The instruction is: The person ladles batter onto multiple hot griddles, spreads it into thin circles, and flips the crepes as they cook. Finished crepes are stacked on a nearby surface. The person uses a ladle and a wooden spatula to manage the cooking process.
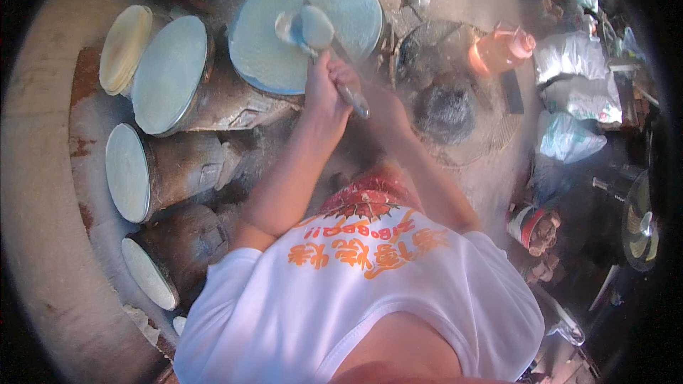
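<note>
My left hand [328, 82] is closed around the handle of a metal ladle [317, 26], whose pale-coated bowl is above a large round plate-like surface [267, 26]. That surface is covered with a pale layer and rests on a dark, drum-like base. A utensil's handle end sticks out below the left hand. Just right of it, my right hand [373, 104] is blurred and partly hidden; whether it holds the dark, flat strip running up to the ladle cannot be told.
Several pale-topped drums [171, 74] line the left, beside a stack of thin round sheets [125, 50]. Right of my hands are a round, sooty surface [448, 112] and a pinkish plastic bottle [499, 50]. Plastic bags [571, 56], a red-and-white bucket [525, 226] and a fan [640, 224] are farther right.
</note>
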### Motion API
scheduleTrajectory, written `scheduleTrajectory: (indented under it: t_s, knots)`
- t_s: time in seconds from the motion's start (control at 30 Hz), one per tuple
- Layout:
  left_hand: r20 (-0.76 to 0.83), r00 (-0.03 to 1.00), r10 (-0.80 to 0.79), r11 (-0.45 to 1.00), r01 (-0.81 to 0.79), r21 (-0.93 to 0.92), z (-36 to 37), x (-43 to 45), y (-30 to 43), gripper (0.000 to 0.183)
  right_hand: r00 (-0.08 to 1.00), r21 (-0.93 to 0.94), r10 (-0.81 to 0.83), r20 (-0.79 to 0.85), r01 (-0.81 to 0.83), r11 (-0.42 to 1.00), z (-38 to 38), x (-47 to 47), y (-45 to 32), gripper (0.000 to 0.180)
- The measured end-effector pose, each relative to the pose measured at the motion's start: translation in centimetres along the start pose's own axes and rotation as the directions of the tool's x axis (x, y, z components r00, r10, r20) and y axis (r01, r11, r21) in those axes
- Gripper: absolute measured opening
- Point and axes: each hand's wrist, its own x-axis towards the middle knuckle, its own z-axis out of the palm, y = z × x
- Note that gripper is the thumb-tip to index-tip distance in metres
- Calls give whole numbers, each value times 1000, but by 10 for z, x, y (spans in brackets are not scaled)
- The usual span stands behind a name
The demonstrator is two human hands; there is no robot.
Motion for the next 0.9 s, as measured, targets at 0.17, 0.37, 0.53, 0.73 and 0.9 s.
scheduleTrajectory:
  t_s: [0.17, 0.37, 0.53, 0.73, 0.9]
  knots:
    - [500, 835, -228, 449, 546, -707, -7, -17, 21, 35, 923, -382, -353, -154, 274, 883, -46, 39, -17, 37]
    - [549, 803, 229, 715, 244, -655, -3, -93, 42, 34, 949, -24, -21, 314, 30, 999, -67, 64, 18, 32]
    - [333, 879, 340, 577, 84, -812, -46, -174, 49, 26, 827, -417, -70, 558, 352, 838, -56, 78, -53, 28]
    - [399, 620, 676, 543, -53, -838, -148, -309, -7, 30, 591, 84, -249, 767, 292, 953, -5, 8, 35, 31]
    - [-67, 429, 901, 236, -613, -754, -182, -518, -81, 21, -42, 119, -117, 992, 36, 992, 127, -232, -86, 46]
